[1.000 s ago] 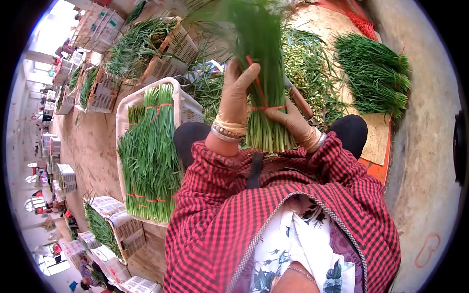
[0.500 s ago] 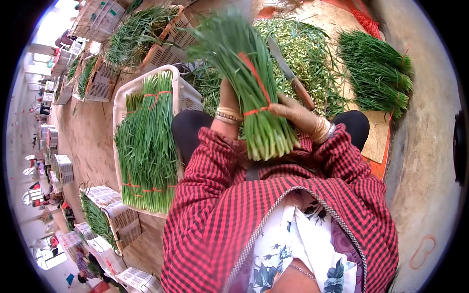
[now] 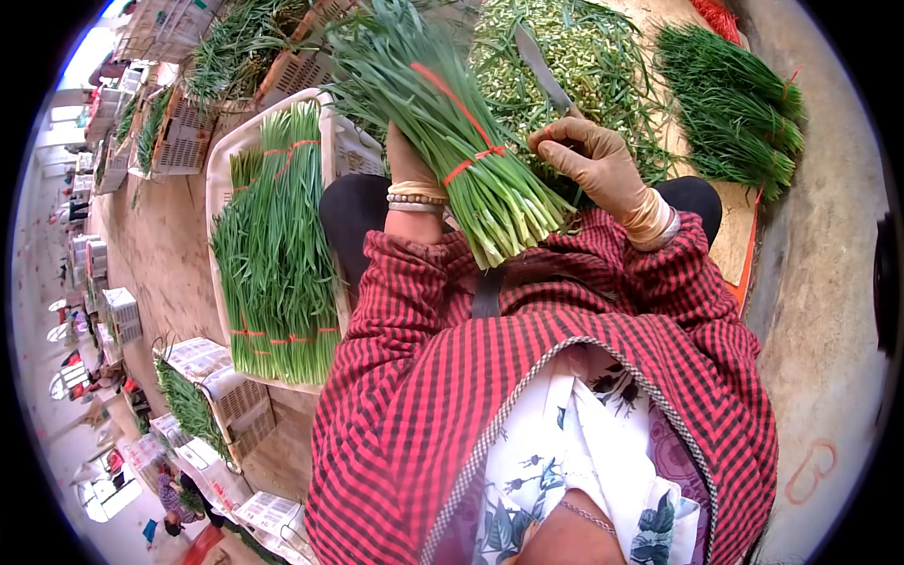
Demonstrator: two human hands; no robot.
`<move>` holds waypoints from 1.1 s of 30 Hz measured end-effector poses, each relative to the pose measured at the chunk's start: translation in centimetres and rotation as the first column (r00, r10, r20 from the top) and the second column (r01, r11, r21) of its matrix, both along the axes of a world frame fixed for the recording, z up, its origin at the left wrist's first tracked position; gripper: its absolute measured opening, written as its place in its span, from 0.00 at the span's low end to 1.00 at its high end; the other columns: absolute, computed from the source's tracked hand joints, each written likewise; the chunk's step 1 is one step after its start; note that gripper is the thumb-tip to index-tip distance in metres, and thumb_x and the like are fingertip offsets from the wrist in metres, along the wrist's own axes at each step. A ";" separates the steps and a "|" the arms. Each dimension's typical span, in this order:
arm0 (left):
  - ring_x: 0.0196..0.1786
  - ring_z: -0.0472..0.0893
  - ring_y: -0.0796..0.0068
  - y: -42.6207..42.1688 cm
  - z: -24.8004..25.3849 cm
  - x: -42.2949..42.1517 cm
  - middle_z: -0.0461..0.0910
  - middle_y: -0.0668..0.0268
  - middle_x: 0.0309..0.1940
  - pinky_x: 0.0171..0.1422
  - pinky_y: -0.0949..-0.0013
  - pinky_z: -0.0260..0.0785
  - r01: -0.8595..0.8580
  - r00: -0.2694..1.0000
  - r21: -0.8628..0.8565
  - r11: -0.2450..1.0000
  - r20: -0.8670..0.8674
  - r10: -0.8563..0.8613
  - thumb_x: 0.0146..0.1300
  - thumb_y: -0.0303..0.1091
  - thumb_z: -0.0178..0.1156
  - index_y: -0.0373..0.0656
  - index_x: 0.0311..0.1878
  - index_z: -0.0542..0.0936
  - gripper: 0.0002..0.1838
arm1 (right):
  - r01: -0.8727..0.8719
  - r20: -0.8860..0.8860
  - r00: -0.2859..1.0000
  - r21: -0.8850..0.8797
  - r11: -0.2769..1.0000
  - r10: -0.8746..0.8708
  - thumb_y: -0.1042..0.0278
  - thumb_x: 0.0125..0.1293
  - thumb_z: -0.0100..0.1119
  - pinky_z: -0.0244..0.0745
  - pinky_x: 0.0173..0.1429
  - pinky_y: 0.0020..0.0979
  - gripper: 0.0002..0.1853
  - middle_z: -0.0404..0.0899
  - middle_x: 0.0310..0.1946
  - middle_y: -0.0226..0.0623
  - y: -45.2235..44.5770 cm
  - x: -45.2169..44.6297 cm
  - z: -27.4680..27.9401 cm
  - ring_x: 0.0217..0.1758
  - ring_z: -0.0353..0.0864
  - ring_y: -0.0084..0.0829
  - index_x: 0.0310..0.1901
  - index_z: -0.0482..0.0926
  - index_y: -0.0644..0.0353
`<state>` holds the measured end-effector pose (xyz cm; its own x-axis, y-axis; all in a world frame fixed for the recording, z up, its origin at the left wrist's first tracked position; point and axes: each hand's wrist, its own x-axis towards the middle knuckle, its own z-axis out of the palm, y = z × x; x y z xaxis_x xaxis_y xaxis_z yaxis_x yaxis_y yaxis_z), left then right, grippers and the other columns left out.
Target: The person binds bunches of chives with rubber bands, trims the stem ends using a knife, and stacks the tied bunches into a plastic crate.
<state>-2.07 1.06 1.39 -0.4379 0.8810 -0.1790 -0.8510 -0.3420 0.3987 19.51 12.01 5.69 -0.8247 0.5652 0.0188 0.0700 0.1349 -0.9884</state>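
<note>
A bundle of long green stalks [image 3: 461, 141], tied with a red band, lies tilted across my left hand [image 3: 407, 160]. That gloved hand is wrapped under the bundle, its fingertips hidden behind the leaves. The cut pale ends point down toward my lap. My gloved right hand [image 3: 595, 165] is apart from the bundle, to its right, with fingers curled and thumb near the fingertips; whether something small is between them cannot be made out. A knife [image 3: 544, 68] rests on the trimmings [image 3: 603, 66] just beyond it.
A white crate [image 3: 218, 160] of tied bundles [image 3: 282, 245] stands at left. More tied bundles [image 3: 730, 104] lie on a board at right, near red bands [image 3: 718, 17]. Other crates [image 3: 188, 132] with greens stand further left. A person [image 3: 174, 494] is at the lower left.
My right hand has let go of the bundle and moved right. The bundle has tilted, its leafy end swinging left, still in my left hand. The view has shifted slightly.
</note>
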 end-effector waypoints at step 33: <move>0.49 0.84 0.54 -1.2 2.5 2.5 0.81 0.56 0.53 0.53 0.52 0.80 -0.097 0.994 -0.215 0.972 -0.061 0.085 0.73 0.46 0.53 0.39 0.60 0.75 0.22 | 0.385 0.010 0.893 -0.534 0.753 -0.450 0.60 0.56 0.74 0.80 0.44 0.30 0.20 0.85 0.37 0.34 8.7 -4.6 -0.9 0.41 0.84 0.28 0.46 0.81 0.63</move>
